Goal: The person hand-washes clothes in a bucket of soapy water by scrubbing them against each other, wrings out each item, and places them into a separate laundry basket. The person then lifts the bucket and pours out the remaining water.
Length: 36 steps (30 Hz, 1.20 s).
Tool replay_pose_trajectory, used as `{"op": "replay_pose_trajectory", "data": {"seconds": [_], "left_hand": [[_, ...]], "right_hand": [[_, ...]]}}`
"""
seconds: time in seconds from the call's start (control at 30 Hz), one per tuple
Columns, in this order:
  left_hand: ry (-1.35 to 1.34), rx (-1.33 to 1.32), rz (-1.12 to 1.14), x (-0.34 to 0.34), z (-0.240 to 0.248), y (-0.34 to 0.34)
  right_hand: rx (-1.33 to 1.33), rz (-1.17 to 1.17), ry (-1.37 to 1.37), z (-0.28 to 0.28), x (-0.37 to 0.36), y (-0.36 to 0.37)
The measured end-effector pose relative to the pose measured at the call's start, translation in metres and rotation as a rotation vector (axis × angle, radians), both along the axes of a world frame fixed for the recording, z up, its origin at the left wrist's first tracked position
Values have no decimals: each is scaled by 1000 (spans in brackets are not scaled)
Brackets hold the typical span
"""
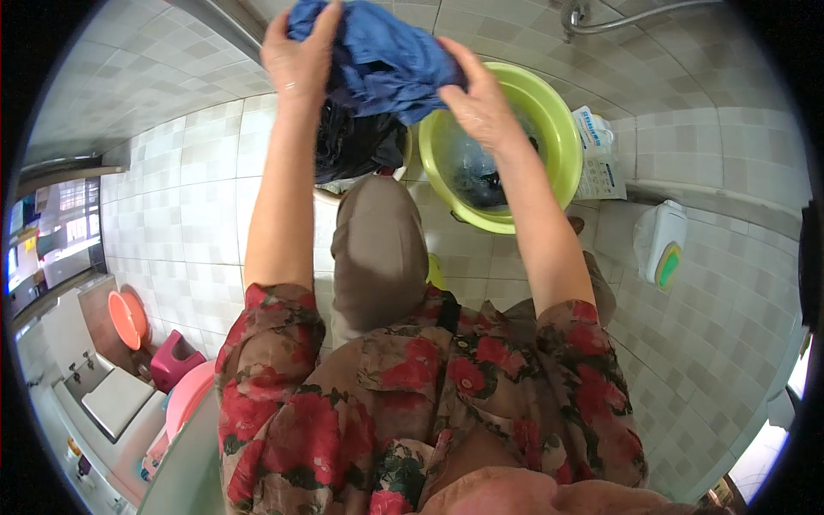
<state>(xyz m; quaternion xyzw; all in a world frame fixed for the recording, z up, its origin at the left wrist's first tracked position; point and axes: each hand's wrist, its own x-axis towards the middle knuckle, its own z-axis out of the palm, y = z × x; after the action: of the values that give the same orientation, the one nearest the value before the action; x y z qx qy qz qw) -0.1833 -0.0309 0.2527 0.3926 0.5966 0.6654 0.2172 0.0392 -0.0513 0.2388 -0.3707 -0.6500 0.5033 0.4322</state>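
Observation:
A crumpled blue cloth garment (390,64) hangs between my two hands near the top of the view. My left hand (300,53) grips its left end, fingers bent round the fabric. My right hand (482,105) pinches the right end, thumb and fingers closed on it. Below my right hand and forearm stands a yellow-green basin (562,137) holding cloudy water and dark cloth. Under the blue garment and to the left of the basin, dark clothes (356,146) lie heaped in a container, partly hidden by the garment and my knee.
White-and-blue packages (596,142) stand right of the basin by the tiled wall. Farther right is a white bottle with a green-and-yellow label (665,249). At the left are an orange basin (127,319), a magenta stool (178,360) and a white sink unit (118,399). A shower hose (635,17) runs along the top right.

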Motion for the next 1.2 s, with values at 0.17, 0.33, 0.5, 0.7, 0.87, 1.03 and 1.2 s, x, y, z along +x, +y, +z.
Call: {"op": "replay_pose_trajectory", "data": {"seconds": [0.17,0.33,0.5,0.7,0.87,1.03,1.2], "left_hand": [[642,-408,-13,-63,-71,-30],[1140,-787,-261,-40,-198,-119],[1150,-826,-220,-23,-211,-127],[1044,-897,-321,-47,-204,-89],[1077,-841,-258,-43,-209,-97],[1040,-890,-330,-45,-215,-104],[1050,-865,-344,-50,-220,-87]], "right_hand": [[24,209,-499,-88,-42,0],[-43,254,-673,-103,-18,-34],[-306,-22,-527,-100,54,-39],[-381,-288,-586,-178,141,-60],[-348,-310,-837,-184,176,-77],[-403,-189,-1152,-177,202,-64],[-687,19,-1242,-197,185,-44]]}}
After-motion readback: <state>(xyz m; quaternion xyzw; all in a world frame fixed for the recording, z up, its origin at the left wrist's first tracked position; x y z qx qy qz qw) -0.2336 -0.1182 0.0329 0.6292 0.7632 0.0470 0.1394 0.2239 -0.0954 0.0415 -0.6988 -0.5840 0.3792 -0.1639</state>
